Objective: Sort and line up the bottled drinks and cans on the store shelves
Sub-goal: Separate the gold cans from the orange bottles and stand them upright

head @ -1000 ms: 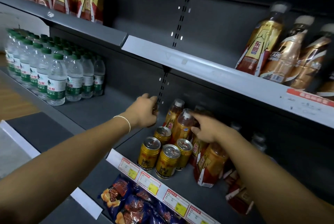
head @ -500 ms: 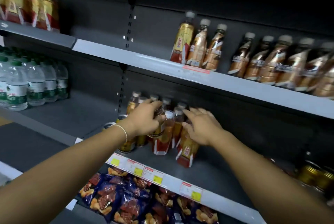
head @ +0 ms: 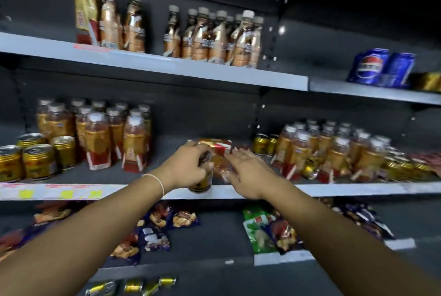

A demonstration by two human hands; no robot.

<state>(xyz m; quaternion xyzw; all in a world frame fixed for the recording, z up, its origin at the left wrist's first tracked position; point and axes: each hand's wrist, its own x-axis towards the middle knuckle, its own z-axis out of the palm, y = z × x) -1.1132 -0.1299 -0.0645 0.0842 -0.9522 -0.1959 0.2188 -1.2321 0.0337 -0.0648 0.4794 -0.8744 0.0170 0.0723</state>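
Both hands reach over the middle shelf (head: 334,188), into the gap between the left bottle block (head: 114,138) and the right bottle block (head: 334,150). A tipped bottle (head: 216,146) lies on its side just beyond the fingers, long axis roughly across the shelf as far as the blur lets me judge. It is nearest my right hand (head: 250,171), which is spread flat and grasps nothing, so I'd right it with that one. My left hand (head: 186,167) is curled round a small upright drink (head: 201,183) at the front lip, bottle or can I can't tell
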